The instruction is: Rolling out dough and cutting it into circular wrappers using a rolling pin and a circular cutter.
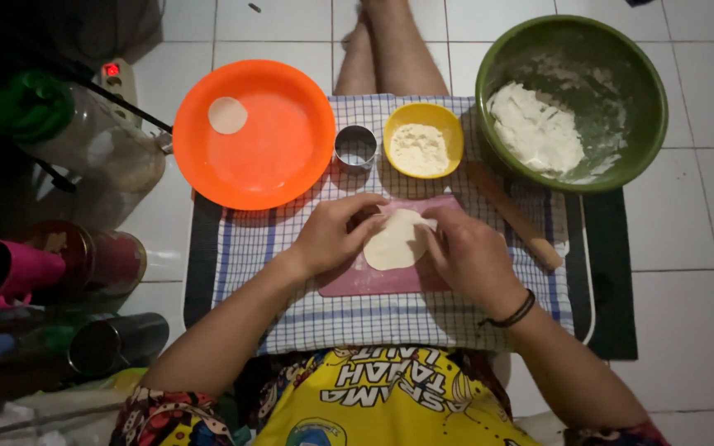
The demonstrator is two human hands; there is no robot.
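A flat round of pale dough [396,241] lies on a pink board [373,279] over a checked cloth [390,318]. My left hand [336,234] pinches the round's left edge. My right hand [464,252], with a dark cord at the wrist, holds its right edge. Both hands rest on the board.
An orange plate [266,161] with one small dough disc [227,115] sits at the back left. A metal ring cutter [356,146], a yellow bowl of flour [422,139], a green bowl of dough [572,99] and a wooden rolling pin [512,213] stand behind. Jars and cups [51,264] crowd the left.
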